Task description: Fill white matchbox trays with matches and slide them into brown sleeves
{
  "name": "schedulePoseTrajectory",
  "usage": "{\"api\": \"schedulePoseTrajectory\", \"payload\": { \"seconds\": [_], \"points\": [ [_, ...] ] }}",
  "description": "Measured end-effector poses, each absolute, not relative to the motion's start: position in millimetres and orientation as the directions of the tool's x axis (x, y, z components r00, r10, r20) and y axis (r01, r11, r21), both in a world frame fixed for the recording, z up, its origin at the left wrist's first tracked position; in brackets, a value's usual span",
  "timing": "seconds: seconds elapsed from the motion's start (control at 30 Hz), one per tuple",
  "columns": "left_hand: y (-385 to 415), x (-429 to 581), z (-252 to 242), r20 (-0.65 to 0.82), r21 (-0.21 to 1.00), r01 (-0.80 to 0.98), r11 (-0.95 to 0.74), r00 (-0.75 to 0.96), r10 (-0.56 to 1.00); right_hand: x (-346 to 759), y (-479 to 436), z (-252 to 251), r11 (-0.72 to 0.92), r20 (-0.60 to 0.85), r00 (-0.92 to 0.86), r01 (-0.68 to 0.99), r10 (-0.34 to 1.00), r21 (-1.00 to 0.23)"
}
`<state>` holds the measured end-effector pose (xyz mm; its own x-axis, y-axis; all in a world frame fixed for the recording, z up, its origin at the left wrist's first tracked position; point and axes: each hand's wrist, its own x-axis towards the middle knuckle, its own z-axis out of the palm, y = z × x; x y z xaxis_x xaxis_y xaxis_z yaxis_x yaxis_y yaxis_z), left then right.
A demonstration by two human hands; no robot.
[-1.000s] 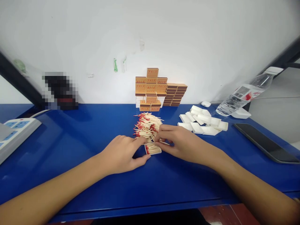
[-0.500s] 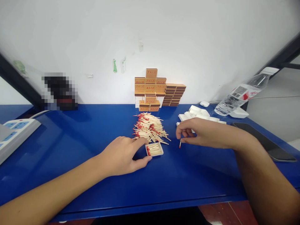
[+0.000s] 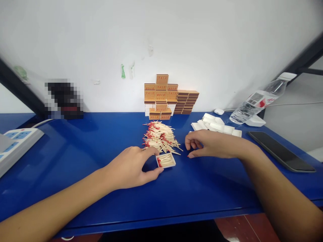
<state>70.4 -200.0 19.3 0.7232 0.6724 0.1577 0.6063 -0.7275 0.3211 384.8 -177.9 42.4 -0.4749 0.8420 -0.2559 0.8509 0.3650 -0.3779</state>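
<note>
My left hand [image 3: 131,167] has thumb and forefinger around the left end of a small white matchbox tray [image 3: 170,165]. In it lies a layer of matches [image 3: 166,160], red heads to the left. To the right of the tray, my right hand [image 3: 209,144] hovers over the table with its fingers curled in a pinch. A match [image 3: 187,156] is held there; only its red head shows under the fingertips. Just behind the tray is a loose heap of matches [image 3: 161,136], pale sticks with red heads, mostly pointing left.
Matchboxes [image 3: 160,95] are stacked against the wall behind the heap. Several white empty trays [image 3: 214,126] lie beyond my right hand. A water bottle [image 3: 262,97] leans at the right, near a phone [image 3: 280,151]. A power strip [image 3: 20,143] stands at the left edge.
My right hand has moved left, nearer the tray, and the match in it has turned so that less of its stick shows. The left hand and tray stay put.
</note>
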Motion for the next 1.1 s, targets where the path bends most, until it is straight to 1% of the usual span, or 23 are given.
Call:
{"api": "schedulePoseTrajectory", "payload": {
  "seconds": [0.07,0.17,0.23,0.3,0.37,0.4,0.47,0.53,0.63,0.73,0.9,1.1],
  "points": [
    [-200,71,20,0.16,0.329,0.608,-0.723,0.718,0.677,385,-177,41,0.368,-0.252,-0.478,0.849,0.841,-0.379],
    [-200,71,19,0.173,0.329,0.606,-0.724,0.715,0.677,387,-177,42,0.365,-0.297,-0.486,0.85,0.822,-0.38],
    [-200,70,18,0.179,0.326,0.603,-0.728,0.717,0.674,383,-180,45,0.37,-0.297,-0.503,0.836,0.812,-0.404],
    [-199,70,17,0.175,0.331,0.598,-0.73,0.721,0.671,371,-185,49,0.403,-0.221,-0.546,0.785,0.808,-0.47],
    [-199,70,17,0.162,0.339,0.596,-0.728,0.725,0.669,354,-191,51,0.467,-0.069,-0.589,0.702,0.805,-0.537],
    [-199,70,17,0.154,0.343,0.598,-0.725,0.725,0.671,344,-195,51,0.506,0.011,-0.602,0.662,0.799,-0.553],
    [-200,71,18,0.135,0.351,0.607,-0.713,0.721,0.68,327,-202,49,0.564,0.079,-0.641,0.602,0.763,-0.566],
    [-200,71,20,0.118,0.362,0.615,-0.701,0.716,0.688,316,-207,46,0.587,0.096,-0.664,0.573,0.742,-0.572],
    [-200,71,20,0.116,0.371,0.61,-0.7,0.717,0.687,313,-209,41,0.61,0.114,-0.676,0.563,0.728,-0.558],
    [-199,71,19,0.127,0.363,0.611,-0.704,0.716,0.687,318,-207,38,0.636,0.139,-0.675,0.578,0.724,-0.511],
    [-199,71,19,0.101,0.376,0.626,-0.684,0.706,0.701,319,-206,35,0.659,0.116,-0.69,0.608,0.715,-0.443],
    [-198,70,18,0.098,0.391,0.622,-0.679,0.705,0.703,319,-208,34,0.652,0.111,-0.683,0.618,0.722,-0.439]
  ]
}}
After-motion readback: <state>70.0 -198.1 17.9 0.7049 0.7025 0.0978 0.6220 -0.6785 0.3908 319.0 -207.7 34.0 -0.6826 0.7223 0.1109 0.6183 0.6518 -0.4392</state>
